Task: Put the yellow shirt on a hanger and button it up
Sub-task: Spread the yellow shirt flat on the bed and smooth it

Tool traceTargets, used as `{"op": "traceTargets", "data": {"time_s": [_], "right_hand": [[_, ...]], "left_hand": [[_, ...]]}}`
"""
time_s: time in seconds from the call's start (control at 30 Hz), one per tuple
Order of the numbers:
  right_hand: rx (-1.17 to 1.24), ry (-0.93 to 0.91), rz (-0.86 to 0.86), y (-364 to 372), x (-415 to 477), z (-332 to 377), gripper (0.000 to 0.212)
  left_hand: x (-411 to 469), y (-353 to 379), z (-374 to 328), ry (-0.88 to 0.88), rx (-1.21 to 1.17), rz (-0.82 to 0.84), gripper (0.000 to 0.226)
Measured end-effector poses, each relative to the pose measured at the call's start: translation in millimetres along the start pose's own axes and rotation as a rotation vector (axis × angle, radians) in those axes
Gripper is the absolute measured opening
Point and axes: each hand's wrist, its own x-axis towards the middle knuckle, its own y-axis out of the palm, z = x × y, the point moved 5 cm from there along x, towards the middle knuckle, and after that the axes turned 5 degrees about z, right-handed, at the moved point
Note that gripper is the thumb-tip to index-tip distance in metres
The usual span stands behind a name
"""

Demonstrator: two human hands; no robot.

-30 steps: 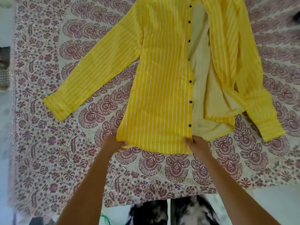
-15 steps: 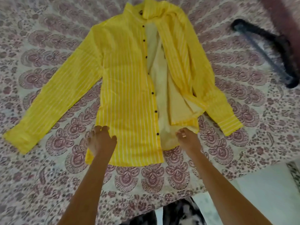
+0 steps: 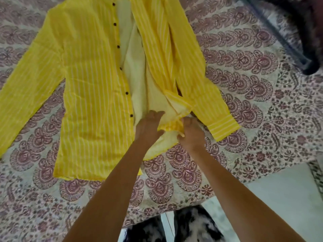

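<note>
The yellow shirt (image 3: 94, 84) lies face up and unbuttoned on the patterned bedspread (image 3: 248, 88). Its long axis runs straight away from the hands, with the hem at the wrists and the collar end far ahead, beyond the top of the view. Both hands meet at the hem, near the middle of the open front. The right hand (image 3: 191, 132) has its fingers curled round a bunched corner of the loose front panel (image 3: 157, 49), which lies folded back on itself and trails up and away from that hand. The left hand (image 3: 150, 126) rests just beside it with its fingers straight and flat on the pale inside of the shirt (image 3: 136, 75), holding nothing that I can make out. The other front panel, edged by a row of dark buttons (image 3: 127, 93), lies flat just left of the left hand, its button line running away from the hands along the same axis. One sleeve (image 3: 209, 102) slants past the outer side of the right hand, cuff nearest. The dark hanger (image 3: 286, 39) is blurred and lies well apart, ahead and to the right of the right hand, so that hand is the nearer one for fetching it. The gripped panel probably needs spreading rightward, away from the left hand, to open the shirt before the hanger goes in at the far collar end.
</note>
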Motion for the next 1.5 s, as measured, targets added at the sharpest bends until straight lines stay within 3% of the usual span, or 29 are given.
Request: {"op": "traceTargets", "data": {"time_s": [0.1,0.17,0.2,0.27,0.37,0.4,0.47,0.53,0.57,0.63,0.73,0.83,0.9,1.0,1.2,1.37,1.5], "right_hand": [[0.021,-0.104,-0.049,-2,4,-2,0.042],[0.035,-0.192,-0.1,-5,5,-2,0.032],[0.058,-0.221,-0.144,-7,5,-2,0.026],[0.188,-0.187,-0.256,-14,2,-9,0.018],[0.398,0.014,-0.306,-14,-1,-34,0.019],[0.377,0.044,-0.311,-11,-2,-39,0.022],[0.235,-0.005,-0.311,-7,-7,-39,0.026],[0.006,-0.066,-0.327,1,-11,-30,0.018],[-0.099,-0.074,-0.339,3,-11,-28,0.015],[-0.224,-0.087,-0.319,10,-10,-22,0.031],[-0.306,-0.239,-0.294,16,-9,-4,0.042],[-0.3,-0.306,-0.261,17,-2,9,0.037],[-0.217,-0.277,-0.257,15,2,9,0.029],[-0.057,-0.202,-0.294,7,2,3,0.034],[0.122,-0.02,-0.47,-2,-22,-26,0.025],[0.172,0.072,-0.437,11,-35,-31,0.026],[0.114,0.133,-0.443,16,-42,-34,0.031]], "left_hand": [[18,4,-19,-0.015,0.18,0.012,0.068],[27,4,-26,-0.018,0.225,0.008,0.059],[29,-1,-26,-0.04,0.156,-0.037,0.05],[23,-19,-16,-0.13,-0.149,-0.278,0.032],[-9,-26,31,-0.464,-0.629,-0.63,0.027],[-20,-16,49,-0.603,-0.765,-0.628,0.03],[-43,14,75,-0.863,-0.943,-0.442,0.033],[-63,39,89,-0.959,-0.958,-0.246,0.032],[-68,46,90,-0.958,-0.943,-0.202,0.03],[-75,44,89,-0.934,-0.948,-0.227,0.032],[-72,20,91,-0.857,-0.91,-0.485,0.068],[-59,-2,104,-0.782,-0.874,-0.609,0.076],[-49,-8,117,-0.785,-0.774,-0.498,0.073],[-40,-11,128,-0.695,-0.728,-0.375,0.054],[-81,11,114,-0.456,-0.798,-0.371,0.025],[-114,47,100,-0.366,-0.525,-0.17,0.018],[-127,45,98,-0.316,-0.53,-0.272,0.015]]}}
